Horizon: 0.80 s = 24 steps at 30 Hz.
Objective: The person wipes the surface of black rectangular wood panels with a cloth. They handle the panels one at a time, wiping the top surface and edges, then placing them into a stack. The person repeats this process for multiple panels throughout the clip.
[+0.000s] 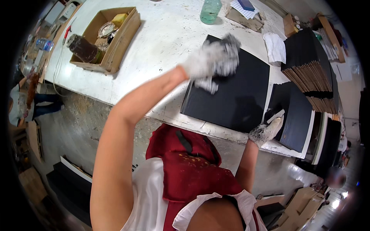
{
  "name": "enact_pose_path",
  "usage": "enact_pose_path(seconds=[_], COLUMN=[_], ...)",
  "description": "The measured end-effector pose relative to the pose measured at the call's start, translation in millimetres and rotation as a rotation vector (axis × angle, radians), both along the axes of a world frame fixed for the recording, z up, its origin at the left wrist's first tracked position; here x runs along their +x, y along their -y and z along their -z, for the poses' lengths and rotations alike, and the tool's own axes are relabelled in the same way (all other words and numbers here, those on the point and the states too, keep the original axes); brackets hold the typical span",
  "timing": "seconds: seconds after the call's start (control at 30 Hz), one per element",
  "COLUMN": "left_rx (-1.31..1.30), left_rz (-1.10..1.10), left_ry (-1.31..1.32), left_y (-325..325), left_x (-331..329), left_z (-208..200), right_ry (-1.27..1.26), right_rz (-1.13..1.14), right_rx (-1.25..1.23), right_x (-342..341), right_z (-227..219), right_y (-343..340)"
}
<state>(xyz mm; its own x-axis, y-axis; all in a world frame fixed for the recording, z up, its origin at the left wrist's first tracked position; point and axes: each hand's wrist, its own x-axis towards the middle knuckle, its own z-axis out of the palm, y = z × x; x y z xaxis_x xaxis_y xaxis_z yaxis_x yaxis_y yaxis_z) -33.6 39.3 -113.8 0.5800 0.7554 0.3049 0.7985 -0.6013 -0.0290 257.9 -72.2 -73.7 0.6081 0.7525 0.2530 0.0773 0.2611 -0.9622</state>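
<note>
My left hand (200,61), in a whitish glove and blurred by motion, is closed on a grey-and-white stained rag (230,52). It presses over the upper left part of a flat black panel (243,88) lying on the white table; whether several panels lie stacked there I cannot tell. A loose end of the rag hangs below the hand. My right hand (266,132), in a dirty glove, is beside the panel's near right corner, its fingers bent around a small pale strip (276,115) whose kind I cannot make out. Right of it is a second black stack (293,115).
On the white table (154,46) stand a cardboard box (127,42) with a dark jar, a greenish plastic bottle (210,11) and a box with papers (244,19). A white cloth (274,48) and tall stacks of black panels (308,65) stand right. Another person (23,100) is far left.
</note>
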Motion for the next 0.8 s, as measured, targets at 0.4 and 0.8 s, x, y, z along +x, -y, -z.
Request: enact_pose_path(seconds=[0.4, 0.8], left_rx=[-0.112, -0.173], left_rz=[0.357, 0.258], left_ry=[0.340, 0.630], left_y=[103.6, 164.4], left_x=[43.6, 128.2], left_z=[-7.9, 5.5], right_ry=[0.013, 1.227], right_rz=[-0.039, -1.078], right_rx=[0.017, 0.143], right_x=[12.8, -73.3], right_z=[16.2, -99.6], right_y=[-5.2, 0.5])
